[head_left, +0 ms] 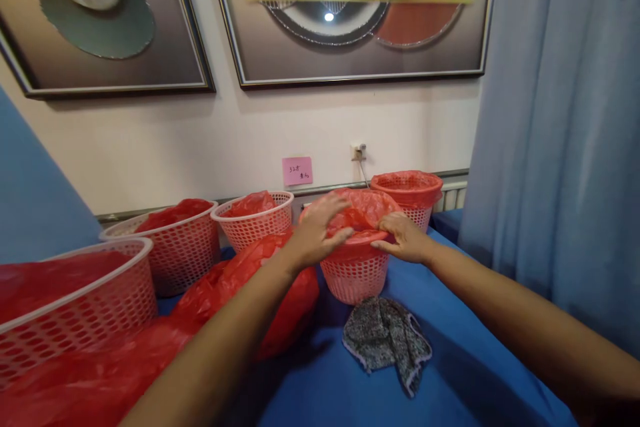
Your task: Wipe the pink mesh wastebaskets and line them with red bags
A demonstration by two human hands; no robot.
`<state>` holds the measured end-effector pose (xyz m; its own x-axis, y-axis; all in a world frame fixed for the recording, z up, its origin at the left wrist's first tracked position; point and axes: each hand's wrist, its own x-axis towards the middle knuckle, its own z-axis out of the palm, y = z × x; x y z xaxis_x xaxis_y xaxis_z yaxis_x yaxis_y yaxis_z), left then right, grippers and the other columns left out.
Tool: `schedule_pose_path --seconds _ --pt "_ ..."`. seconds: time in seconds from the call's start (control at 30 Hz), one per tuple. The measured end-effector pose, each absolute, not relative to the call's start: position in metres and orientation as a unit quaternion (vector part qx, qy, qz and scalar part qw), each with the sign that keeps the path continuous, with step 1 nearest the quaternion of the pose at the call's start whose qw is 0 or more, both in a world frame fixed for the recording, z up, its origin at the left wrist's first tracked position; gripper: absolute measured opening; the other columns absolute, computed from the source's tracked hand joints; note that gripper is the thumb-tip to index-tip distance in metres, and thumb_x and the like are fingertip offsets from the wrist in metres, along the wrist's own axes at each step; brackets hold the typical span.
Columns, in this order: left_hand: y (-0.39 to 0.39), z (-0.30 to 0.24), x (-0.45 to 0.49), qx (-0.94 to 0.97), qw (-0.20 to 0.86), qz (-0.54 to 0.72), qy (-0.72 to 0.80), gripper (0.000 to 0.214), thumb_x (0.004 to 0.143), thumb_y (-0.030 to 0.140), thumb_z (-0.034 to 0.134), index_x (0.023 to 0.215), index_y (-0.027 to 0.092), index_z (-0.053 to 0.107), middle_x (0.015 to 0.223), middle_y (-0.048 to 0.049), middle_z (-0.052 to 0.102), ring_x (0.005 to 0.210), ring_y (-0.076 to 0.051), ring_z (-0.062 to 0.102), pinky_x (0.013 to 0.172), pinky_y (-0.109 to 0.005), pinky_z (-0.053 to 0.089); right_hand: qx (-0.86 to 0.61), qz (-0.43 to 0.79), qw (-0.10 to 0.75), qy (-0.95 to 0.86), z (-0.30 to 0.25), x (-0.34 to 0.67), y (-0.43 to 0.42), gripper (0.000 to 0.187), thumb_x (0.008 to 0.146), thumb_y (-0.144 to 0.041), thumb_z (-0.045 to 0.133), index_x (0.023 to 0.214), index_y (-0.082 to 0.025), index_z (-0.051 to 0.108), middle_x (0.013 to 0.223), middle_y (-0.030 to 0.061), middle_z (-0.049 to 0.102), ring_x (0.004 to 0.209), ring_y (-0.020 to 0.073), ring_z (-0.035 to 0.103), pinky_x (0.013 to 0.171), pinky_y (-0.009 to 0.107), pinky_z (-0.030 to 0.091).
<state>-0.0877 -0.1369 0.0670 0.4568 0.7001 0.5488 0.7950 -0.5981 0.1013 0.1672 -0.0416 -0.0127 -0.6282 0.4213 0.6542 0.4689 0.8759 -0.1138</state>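
Observation:
A small pink mesh basket [354, 278] stands upright on the blue cloth. It is lined with a red plastic bag [367, 203], whose edge is folded over the rim. My left hand [317, 232] is at the left side of that rim, thumb and fingers apart. On the right side, my right hand [406, 238] grips the folded bag edge at the rim, thumb outside and fingers over the top. A crumpled grey speckled cloth [385, 337] lies just in front of the basket.
Another lined basket [416, 213] stands behind on the right. Pink baskets with red bags, including a white-rimmed basket [125, 293], line the left. A loose red bag [285, 320] spreads beneath my left forearm. A blue curtain [560, 147] hangs right; a pink note [297, 171] is on the wall.

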Motion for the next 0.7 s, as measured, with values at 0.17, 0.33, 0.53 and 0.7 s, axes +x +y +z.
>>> schedule_pose_path --seconds 0.17,0.33,0.53,0.7 --pt "-0.125 0.063 -0.081 -0.851 0.066 -0.046 -0.519 0.027 0.085 0.045 0.069 0.086 0.018 0.073 0.077 -0.0070 0.074 0.072 -0.026 0.070 0.071 -0.036 0.055 -0.270 -0.069 0.375 -0.884 -0.016 0.158 -0.046 0.023 0.090 -0.036 0.066 0.076 -0.020 0.056 0.079 0.0022 0.061 0.078 0.0194 0.053 0.078 0.035 0.036" --pt "-0.127 0.054 -0.085 -0.857 0.108 -0.146 -0.482 0.038 0.084 0.039 0.072 0.116 0.019 0.068 0.120 -0.0123 0.073 0.115 -0.032 0.065 0.104 -0.048 0.047 -0.330 -0.067 0.373 -0.864 -0.012 0.154 -0.046 0.027 0.088 -0.035 0.067 0.068 -0.021 0.054 0.071 0.0006 0.061 0.071 0.0173 0.053 0.073 0.033 0.036" --pt "-0.137 0.027 -0.078 -0.825 0.177 -0.248 -0.477 0.047 0.077 0.003 0.055 0.120 0.021 0.063 0.122 -0.0100 0.070 0.120 -0.028 0.059 0.117 -0.054 0.032 -0.406 -0.084 0.403 -0.816 -0.013 0.115 -0.077 0.029 0.094 -0.037 0.061 0.069 -0.021 0.060 0.072 0.0052 0.067 0.071 0.0208 0.059 0.070 0.035 0.038" --pt "-0.129 0.025 -0.098 -0.805 0.220 -0.214 -0.508 0.022 0.075 0.003 0.052 0.081 0.021 0.063 0.085 -0.0065 0.068 0.092 -0.027 0.060 0.103 -0.048 0.043 -0.318 -0.056 0.382 -0.866 -0.002 0.106 -0.097 0.037 0.094 -0.053 0.062 0.108 -0.019 0.068 0.105 0.0109 0.073 0.098 0.0285 0.066 0.090 0.047 0.047"
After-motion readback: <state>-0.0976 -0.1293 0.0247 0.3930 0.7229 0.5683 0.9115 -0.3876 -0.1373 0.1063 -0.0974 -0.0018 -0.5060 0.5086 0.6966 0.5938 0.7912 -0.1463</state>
